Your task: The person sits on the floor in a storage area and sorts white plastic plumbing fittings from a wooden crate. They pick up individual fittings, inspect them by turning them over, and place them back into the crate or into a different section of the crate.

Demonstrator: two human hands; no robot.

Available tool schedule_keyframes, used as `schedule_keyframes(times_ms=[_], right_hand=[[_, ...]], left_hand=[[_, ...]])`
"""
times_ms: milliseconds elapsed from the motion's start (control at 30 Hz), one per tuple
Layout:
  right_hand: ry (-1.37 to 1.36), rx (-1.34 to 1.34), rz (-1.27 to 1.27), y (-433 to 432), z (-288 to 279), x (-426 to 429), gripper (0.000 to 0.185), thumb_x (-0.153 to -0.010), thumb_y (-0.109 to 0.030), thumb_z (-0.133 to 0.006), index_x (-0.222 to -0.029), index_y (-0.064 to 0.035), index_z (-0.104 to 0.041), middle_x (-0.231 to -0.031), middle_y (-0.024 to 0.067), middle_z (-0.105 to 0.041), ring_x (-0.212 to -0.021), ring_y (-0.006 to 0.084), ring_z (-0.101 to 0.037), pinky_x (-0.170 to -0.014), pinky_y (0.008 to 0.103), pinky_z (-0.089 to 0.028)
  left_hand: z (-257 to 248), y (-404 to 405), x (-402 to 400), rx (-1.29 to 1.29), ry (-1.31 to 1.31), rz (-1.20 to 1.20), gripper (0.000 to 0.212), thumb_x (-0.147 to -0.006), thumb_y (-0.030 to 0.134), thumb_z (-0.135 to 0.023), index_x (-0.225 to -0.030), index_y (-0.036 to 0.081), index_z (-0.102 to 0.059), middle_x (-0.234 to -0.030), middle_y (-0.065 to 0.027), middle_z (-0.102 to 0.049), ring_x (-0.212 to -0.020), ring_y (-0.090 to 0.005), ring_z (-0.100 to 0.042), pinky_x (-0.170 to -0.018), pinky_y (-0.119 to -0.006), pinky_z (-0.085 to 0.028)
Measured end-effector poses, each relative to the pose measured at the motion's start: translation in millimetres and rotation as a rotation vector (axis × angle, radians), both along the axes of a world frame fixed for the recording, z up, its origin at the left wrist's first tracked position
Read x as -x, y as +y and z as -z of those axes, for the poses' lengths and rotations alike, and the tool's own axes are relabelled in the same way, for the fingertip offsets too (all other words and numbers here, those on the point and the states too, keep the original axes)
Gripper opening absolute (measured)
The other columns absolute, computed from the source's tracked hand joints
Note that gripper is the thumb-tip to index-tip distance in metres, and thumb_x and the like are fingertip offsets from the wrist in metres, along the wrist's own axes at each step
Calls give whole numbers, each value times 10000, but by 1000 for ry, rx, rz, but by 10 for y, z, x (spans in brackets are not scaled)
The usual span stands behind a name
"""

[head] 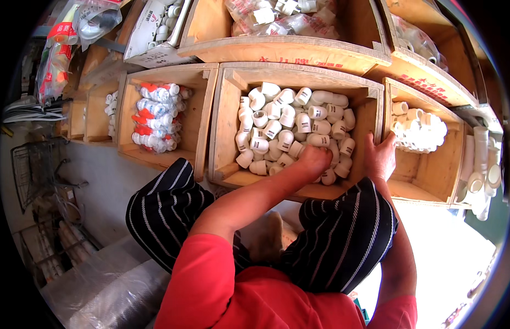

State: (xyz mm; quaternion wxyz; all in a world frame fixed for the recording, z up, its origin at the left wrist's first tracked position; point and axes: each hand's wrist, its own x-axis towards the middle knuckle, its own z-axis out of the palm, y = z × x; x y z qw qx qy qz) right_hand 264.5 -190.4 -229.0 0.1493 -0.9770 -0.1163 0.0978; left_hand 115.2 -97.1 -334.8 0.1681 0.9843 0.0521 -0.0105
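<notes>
In front of me a wooden crate holds a heap of white plastic elbow pipe fittings. My left hand reaches down into the front right of this heap, fingers curled. Its fingertips are hidden, so I cannot tell if a fitting is held. One white elbow lies right against its knuckles. My right hand grips the crate's right side wall, with the thumb and fingers to either side of the rim.
To the left, a crate contains bagged white valves with red handles. A crate of white fittings adjoins on the right. Behind, a higher crate holds bagged fittings. My striped knees nearly touch the middle crate's front.
</notes>
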Motion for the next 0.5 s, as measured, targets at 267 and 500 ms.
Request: schedule_keyframes(times_ms=[267,500], right_hand=[[17,7,1,22,21,-9,601,-826,-457,-593,-1194,-3,-452,-1209,233,-559,-1082,420,-581,-906,504,-461],[13,2,0,9,10,1,610,-836,-464,-588,-1209,-4,-440,-1212,239,-559,-1072,426,-587,-896,509,-464]], left_hand=[[104,160,-27,183,-2,-79,188,-766,204,-663,-820,32,-610,-750,-156,-666,-685,-301,-677,-545,-418,-530],[-243,246,11,297,98,-184,344,-767,401,-714,-829,67,-656,-804,-151,-689,-762,-319,-682,-681,-439,-540]])
